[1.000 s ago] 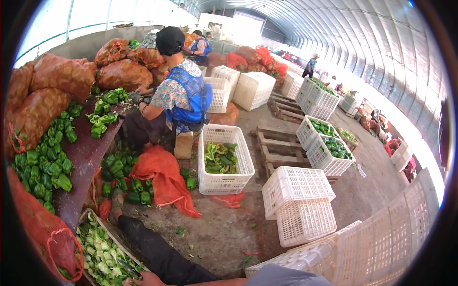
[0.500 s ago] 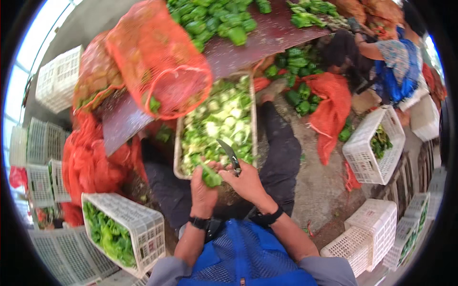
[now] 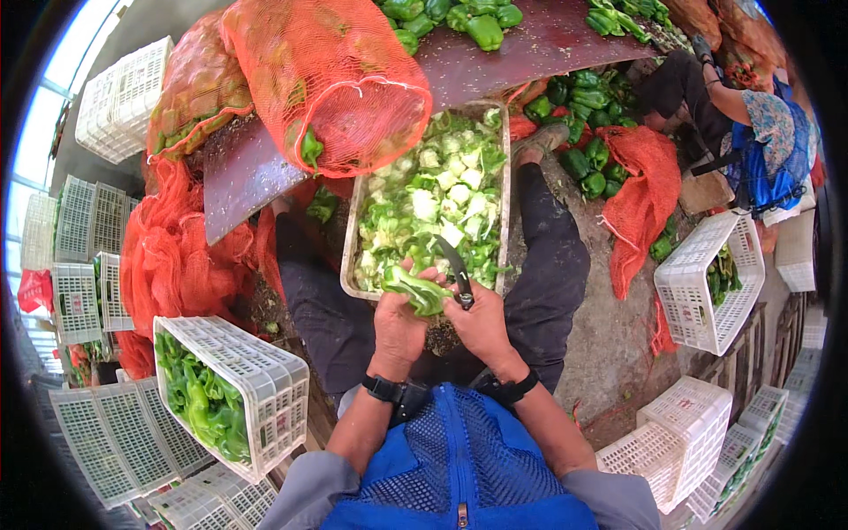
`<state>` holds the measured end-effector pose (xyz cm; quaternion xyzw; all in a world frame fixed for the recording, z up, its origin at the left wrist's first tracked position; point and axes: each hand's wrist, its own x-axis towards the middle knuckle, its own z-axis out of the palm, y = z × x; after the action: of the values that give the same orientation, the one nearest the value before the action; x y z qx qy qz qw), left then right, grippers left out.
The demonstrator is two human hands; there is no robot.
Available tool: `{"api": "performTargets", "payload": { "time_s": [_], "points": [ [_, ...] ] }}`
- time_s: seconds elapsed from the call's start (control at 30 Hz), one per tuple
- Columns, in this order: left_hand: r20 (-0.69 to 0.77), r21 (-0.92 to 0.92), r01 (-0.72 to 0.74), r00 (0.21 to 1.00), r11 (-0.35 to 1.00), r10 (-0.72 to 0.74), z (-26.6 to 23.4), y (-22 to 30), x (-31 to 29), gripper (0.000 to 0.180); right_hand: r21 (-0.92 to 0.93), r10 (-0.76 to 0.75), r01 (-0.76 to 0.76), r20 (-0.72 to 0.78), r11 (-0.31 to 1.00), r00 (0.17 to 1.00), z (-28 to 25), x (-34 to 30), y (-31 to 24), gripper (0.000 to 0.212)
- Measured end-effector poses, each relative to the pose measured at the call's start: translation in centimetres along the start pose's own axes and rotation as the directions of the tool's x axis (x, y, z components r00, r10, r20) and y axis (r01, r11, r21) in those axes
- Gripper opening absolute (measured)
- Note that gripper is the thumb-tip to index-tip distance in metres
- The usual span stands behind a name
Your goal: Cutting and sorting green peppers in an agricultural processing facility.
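Note:
My left hand (image 3: 399, 331) is closed around a green pepper (image 3: 417, 291), which lies on its side with its flank showing. In my right hand (image 3: 482, 329) is a curved dark-bladed knife (image 3: 454, 265), its tip pointing up and away from me. The right fingers meet the pepper's right end, close beside the knife handle. Both hands are over the near edge of a shallow pale tray (image 3: 350, 237) between my legs. Pale green pepper cores and scraps (image 3: 442, 201) fill that tray.
An orange mesh sack (image 3: 327, 79) lies open-mouthed on the dark red board (image 3: 530, 49), with green peppers (image 3: 484, 32) behind. White crates (image 3: 265, 389) flank me, the left one holding green peppers (image 3: 203, 397). More peppers (image 3: 592, 106) lie right of my foot; a co-worker (image 3: 768, 132) sits far right.
The view has shifted, so the tray and sack appear farther right and higher. The pepper is now turned more sideways in my left hand; the knife remains in my right.

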<state>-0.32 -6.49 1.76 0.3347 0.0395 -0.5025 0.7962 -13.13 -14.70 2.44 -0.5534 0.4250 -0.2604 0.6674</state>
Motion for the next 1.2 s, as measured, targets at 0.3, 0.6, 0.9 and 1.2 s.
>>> {"api": "performTargets", "payload": {
  "time_s": [0.3, 0.6, 0.9, 1.2],
  "points": [
    [-0.026, 0.273, 0.124, 0.992, 0.954, -0.122, -0.1, -1.1, 0.0, 0.061, -0.419, -0.182, 0.172, 0.016, 0.892, 0.983, -0.2, 1.6, 0.7, 0.029],
    [-0.263, 0.372, 0.031, 0.962, 0.928, 0.073, -1.6, -0.7, 0.8, 0.029, 0.081, 0.279, -0.275, -0.041, 0.958, 0.959, -0.1, 2.3, 1.8, 0.019],
    [-0.044, 0.961, -0.136, 0.787, 0.242, 0.616, -3.7, 18.8, -4.5, 0.044, -0.331, -0.041, 0.033, -0.016, 0.943, 0.999, 0.6, 8.1, 3.6, 0.022],
    [0.238, 0.781, 0.462, 0.4, -0.419, 0.885, -11.1, 39.1, -17.0, 0.064, -0.316, -0.268, 0.312, 0.176, 0.896, 0.947, 16.7, 22.4, -5.6, 0.016]
  ]
}}
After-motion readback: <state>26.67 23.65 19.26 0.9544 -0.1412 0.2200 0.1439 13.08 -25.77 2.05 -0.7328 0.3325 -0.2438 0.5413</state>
